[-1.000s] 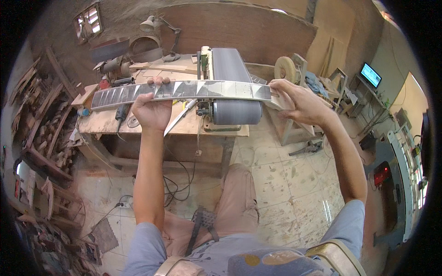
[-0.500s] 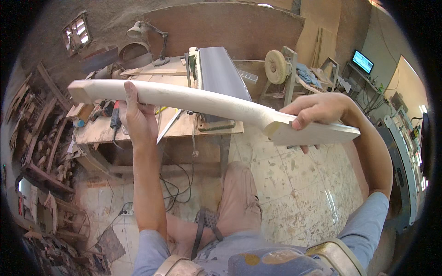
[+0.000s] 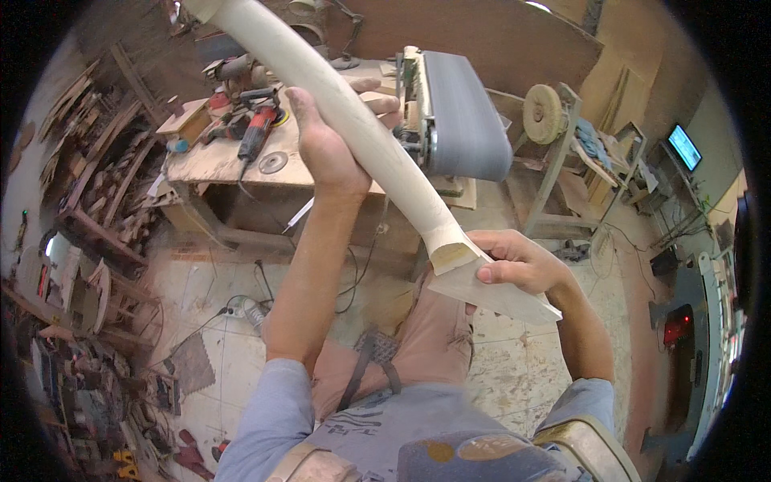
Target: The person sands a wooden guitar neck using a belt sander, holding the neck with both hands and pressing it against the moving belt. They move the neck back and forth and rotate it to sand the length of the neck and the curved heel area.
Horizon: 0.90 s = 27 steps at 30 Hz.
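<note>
We see a worn wooden workbench filling the 11 o'clock part of the view, with the grey-belted upright belt sander just right of it at 12 to 1 o'clock. Across both runs the long pale curved wooden piece, rounded along its shaft and flaring to a flat pointed blade at its lower end; it slants from the 11 o'clock rim down to about 4 o'clock of centre, held up in the air above the bench and the dusty floor.

Our left hand is wrapped around the shaft near its middle, the fingers curling behind the wood and showing at its far side. Our right hand closes over the flat blade end, fingers on top and thumb along its near edge.

Smaller things lie on the bench at 10 to 11 o'clock: a red and black angle grinder and, just below it, a loose grey round disc. At 1 o'clock a tan buffing wheel stands on its frame.
</note>
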### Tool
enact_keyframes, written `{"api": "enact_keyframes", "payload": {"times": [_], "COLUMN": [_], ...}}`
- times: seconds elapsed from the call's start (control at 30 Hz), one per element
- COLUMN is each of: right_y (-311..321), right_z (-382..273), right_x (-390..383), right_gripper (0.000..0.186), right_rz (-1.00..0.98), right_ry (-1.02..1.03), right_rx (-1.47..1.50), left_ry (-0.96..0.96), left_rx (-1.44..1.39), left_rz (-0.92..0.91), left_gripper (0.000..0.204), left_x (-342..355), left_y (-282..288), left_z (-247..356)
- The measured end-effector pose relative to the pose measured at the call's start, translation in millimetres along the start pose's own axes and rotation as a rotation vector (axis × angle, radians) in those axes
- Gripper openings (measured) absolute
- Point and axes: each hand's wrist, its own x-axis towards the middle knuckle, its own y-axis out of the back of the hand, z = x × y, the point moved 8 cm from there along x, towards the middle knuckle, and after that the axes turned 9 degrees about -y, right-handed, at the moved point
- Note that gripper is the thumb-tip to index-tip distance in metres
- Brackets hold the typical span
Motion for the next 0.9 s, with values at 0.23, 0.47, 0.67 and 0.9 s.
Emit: {"api": "enact_keyframes", "payload": {"times": [0.23, 0.47, 0.67, 0.9], "right_y": [1.1, 34.4, 45.8, 43.1], "right_z": [-16.0, -109.5, -175.4, -197.4], "right_x": [5.4, -55.4, -105.7, -83.3], "right_gripper": [0.041, 0.018, 0.043, 0.084], "right_rz": [0.058, 0.62, 1.231, 1.245], "right_ry": [0.047, 0.415, 0.677, 0.572], "right_rx": [-0.363, -0.864, -1.341, -1.802], "left_ry": [0.055, 0.125, 0.129, -0.181], "left_rx": [0.034, 0.109, 0.571, 1.267], "left_rz": [-0.084, -0.173, -0.496, -1.075], "left_gripper": [0.053, 0.042, 0.032, 0.042], "left_x": [11.9, 20.2, 9.8, -20.8], "left_y": [-5.3, -27.3, -65.7, -112.4], "left_z": [3.4, 0.2, 5.4, -10.8]}}
